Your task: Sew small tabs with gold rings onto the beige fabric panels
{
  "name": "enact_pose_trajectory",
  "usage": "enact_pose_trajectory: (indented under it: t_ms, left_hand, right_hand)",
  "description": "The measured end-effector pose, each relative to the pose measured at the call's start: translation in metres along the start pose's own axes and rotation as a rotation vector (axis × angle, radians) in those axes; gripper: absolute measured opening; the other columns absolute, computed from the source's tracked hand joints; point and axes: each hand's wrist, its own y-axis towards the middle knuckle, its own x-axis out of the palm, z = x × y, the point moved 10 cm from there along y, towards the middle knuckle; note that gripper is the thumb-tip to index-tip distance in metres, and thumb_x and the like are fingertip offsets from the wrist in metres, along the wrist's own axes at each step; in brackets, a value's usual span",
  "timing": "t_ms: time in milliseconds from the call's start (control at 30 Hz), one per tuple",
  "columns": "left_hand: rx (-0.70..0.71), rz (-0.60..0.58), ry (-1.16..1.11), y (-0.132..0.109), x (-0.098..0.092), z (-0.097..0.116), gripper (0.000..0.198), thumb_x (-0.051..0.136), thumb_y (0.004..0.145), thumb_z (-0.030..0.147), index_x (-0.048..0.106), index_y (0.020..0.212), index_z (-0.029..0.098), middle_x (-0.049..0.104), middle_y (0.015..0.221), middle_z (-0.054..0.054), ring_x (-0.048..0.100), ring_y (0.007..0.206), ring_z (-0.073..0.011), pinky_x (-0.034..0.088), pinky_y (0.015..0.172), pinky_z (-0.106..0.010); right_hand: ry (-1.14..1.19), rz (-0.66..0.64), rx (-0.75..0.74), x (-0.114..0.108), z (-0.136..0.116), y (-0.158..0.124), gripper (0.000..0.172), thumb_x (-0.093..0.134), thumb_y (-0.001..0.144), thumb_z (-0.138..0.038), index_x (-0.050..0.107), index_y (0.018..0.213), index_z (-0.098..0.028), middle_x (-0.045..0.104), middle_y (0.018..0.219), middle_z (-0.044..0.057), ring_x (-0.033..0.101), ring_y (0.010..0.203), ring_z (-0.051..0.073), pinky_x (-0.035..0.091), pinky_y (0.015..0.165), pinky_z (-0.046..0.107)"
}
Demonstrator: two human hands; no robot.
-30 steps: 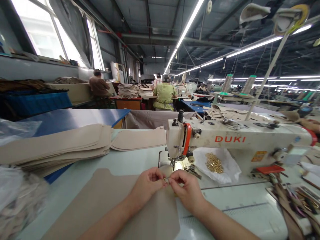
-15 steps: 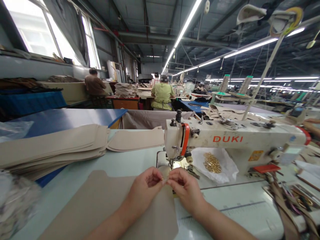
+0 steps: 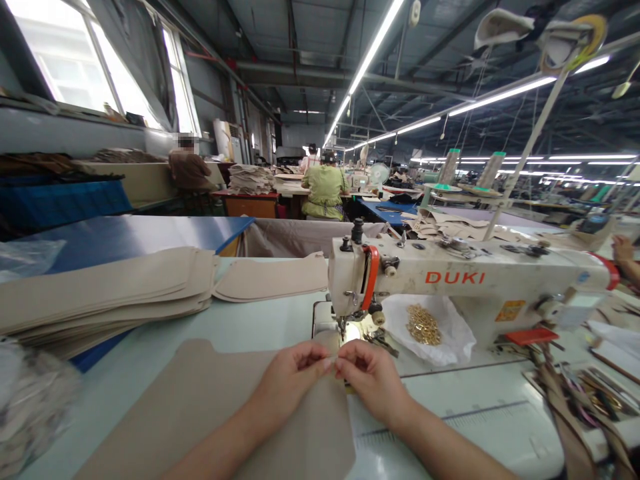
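Both my hands meet just in front of the needle of a white sewing machine (image 3: 505, 280). My left hand (image 3: 295, 373) is pinched at a small piece too hidden to name. My right hand (image 3: 373, 377) pinches right beside it, fingertips nearly touching the left ones. Beneath them a large beige panel (image 3: 225, 400) lies flat on the pale table, its narrow end reaching toward the needle. Gold-coloured rings or small metal parts (image 3: 424, 325) rest on white paper (image 3: 463, 340) to the right, under the machine arm.
A stack of beige panels (image 3: 105, 287) lies at the left, with more panels (image 3: 273, 277) behind the needle area. Plastic-wrapped material (image 3: 35, 400) sits at the lower left. Straps and tools (image 3: 585, 407) fill the right edge. Other people sit farther back; a person's hand (image 3: 623, 250) shows far right.
My left fingers have closed a little more, and the gold glint seen between my fingertips is now hidden. The other person's hand at the far right has risen.
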Motion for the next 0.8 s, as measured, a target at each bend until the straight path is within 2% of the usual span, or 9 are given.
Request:
enact_pose_trajectory:
  t_ms: [233,467,633,700,800]
  left_hand:
    - [0.089,0.012,0.107,-0.006,-0.001,0.014,0.019,0.058,0.073,0.036,0.063,0.070,0.018,0.060,0.065,0.001,0.054,0.066,-0.0161,0.043,0.063,-0.023]
    - [0.132,0.017,0.232,-0.010,0.002,0.019,0.019,0.054,0.075,0.035,0.062,0.069,0.019,0.060,0.066,0.001,0.055,0.066,-0.0169,0.042,0.064,-0.024]
    - [0.188,-0.003,0.370,-0.007,0.003,0.023,0.017,0.054,0.076,0.033,0.065,0.075,0.020,0.065,0.075,-0.002,0.059,0.076,-0.0199,0.044,0.071,-0.027]
    - [0.234,0.027,0.440,-0.005,-0.002,0.025,0.021,0.052,0.078,0.033,0.066,0.087,0.020,0.066,0.089,-0.005,0.059,0.088,-0.0223,0.044,0.081,-0.031]
    - [0.326,0.083,0.633,-0.004,-0.005,0.027,0.030,0.047,0.082,0.029,0.061,0.105,0.018,0.061,0.111,-0.010,0.052,0.108,-0.0253,0.038,0.097,-0.039]
  right_hand:
    - [-0.190,0.057,-0.120,-0.007,-0.016,-0.004,0.010,0.058,0.075,-0.023,0.067,0.075,-0.018,0.065,0.069,0.001,0.057,0.063,0.014,0.043,0.060,0.023]
    - [-0.294,0.031,-0.182,-0.005,-0.024,-0.007,0.012,0.055,0.075,-0.018,0.067,0.072,-0.019,0.064,0.066,0.000,0.055,0.061,0.013,0.042,0.057,0.022]
    - [-0.239,0.012,-0.085,-0.007,-0.010,-0.003,0.010,0.055,0.069,-0.017,0.063,0.063,-0.018,0.055,0.055,-0.003,0.047,0.051,0.011,0.035,0.049,0.021]
    - [-0.163,0.020,-0.018,-0.010,-0.002,0.000,0.008,0.055,0.067,-0.018,0.061,0.062,-0.017,0.052,0.051,-0.004,0.042,0.047,0.009,0.032,0.046,0.020]
    - [-0.084,0.034,0.076,-0.014,0.007,0.005,0.006,0.055,0.064,-0.016,0.060,0.060,-0.017,0.049,0.046,-0.006,0.039,0.042,0.007,0.029,0.043,0.019]
